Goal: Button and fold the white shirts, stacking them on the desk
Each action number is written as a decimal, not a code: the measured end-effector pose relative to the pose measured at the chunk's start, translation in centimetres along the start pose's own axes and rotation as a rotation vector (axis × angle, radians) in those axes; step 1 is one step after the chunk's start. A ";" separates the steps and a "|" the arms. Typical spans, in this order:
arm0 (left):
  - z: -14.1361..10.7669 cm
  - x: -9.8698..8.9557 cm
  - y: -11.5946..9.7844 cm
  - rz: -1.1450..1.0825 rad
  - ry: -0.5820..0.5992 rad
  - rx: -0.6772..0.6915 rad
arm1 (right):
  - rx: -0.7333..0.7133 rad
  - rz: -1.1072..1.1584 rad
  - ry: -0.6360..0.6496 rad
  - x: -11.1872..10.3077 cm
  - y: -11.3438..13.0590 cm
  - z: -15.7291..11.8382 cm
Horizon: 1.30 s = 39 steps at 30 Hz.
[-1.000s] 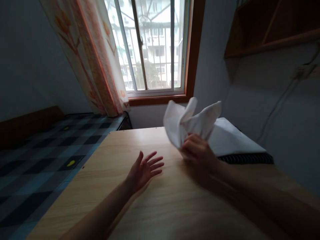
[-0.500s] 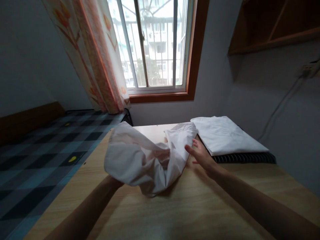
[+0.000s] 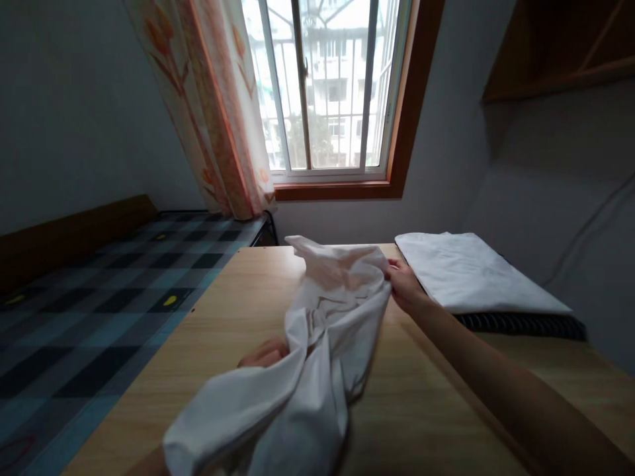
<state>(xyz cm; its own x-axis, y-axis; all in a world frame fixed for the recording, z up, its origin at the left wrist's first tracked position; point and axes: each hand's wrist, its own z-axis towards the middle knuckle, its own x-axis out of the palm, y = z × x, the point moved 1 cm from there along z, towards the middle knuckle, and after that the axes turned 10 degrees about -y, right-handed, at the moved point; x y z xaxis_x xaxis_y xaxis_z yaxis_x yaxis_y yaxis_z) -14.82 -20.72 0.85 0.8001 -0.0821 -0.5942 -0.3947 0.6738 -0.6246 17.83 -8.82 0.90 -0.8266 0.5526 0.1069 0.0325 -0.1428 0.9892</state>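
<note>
A crumpled white cloth [image 3: 337, 317] stretches over the light wooden table [image 3: 223, 317], from near its far edge down to the bottom of the view. My right hand [image 3: 403, 281] pinches the cloth's right edge near its far end. At the cloth's left side, my left hand [image 3: 265, 353] shows only in part; the cloth covers its fingers and much of the forearm, so its grip is hidden.
Folded white fabric [image 3: 476, 274] lies on a black ribbed item [image 3: 520, 325] at the right. A bed with a checked cover [image 3: 133, 297] stands left of the table. Beyond are a window [image 3: 327, 99], a curtain [image 3: 218, 119] and a wooden shelf [image 3: 560, 82].
My right hand was open beside the cloth and has closed on its edge. The cloth's left part has swung down toward the near side. The view has shifted slightly left.
</note>
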 end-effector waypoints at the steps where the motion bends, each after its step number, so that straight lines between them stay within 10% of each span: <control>1: -0.5 -1.1 -0.2 0.059 0.068 0.070 | -0.012 -0.026 -0.046 -1.1 -0.1 0.7; 5: -0.8 -5.6 0.0 0.457 0.179 0.285 | -0.449 -0.317 -0.173 -4.3 0.3 0.7; 9: 2.7 -7.0 0.0 0.576 -0.165 0.195 | -0.836 -0.660 0.266 -2.9 1.3 -2.8; 11: 5.1 -5.1 -0.8 0.568 -0.202 0.097 | -0.846 -0.868 0.493 -1.4 1.4 -4.7; 18: 11.0 4.0 -0.1 0.863 0.259 -0.150 | -0.747 -1.336 0.772 0.3 0.6 -6.1; 22: 11.2 4.2 2.5 0.949 0.362 -0.220 | -0.828 -1.337 0.854 -1.6 1.3 -5.6; 28: 11.1 3.9 2.6 0.830 0.186 -0.225 | -0.888 -1.101 0.893 -3.5 2.8 -5.7; 33: 12.3 6.1 2.4 0.746 0.356 -0.174 | -0.820 -1.201 0.929 -2.8 1.4 -6.5; 39: 13.3 -0.5 6.6 0.585 -0.276 -0.427 | -1.294 -0.942 0.556 -8.6 3.9 -4.1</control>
<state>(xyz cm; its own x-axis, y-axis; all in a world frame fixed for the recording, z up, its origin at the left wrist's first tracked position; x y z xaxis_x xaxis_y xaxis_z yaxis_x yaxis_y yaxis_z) -11.83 -6.46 3.78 0.4690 0.4240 -0.7748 -0.8830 0.2045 -0.4225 22.75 -17.52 3.45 -0.3812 0.5376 -0.7521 -0.7647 -0.6406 -0.0703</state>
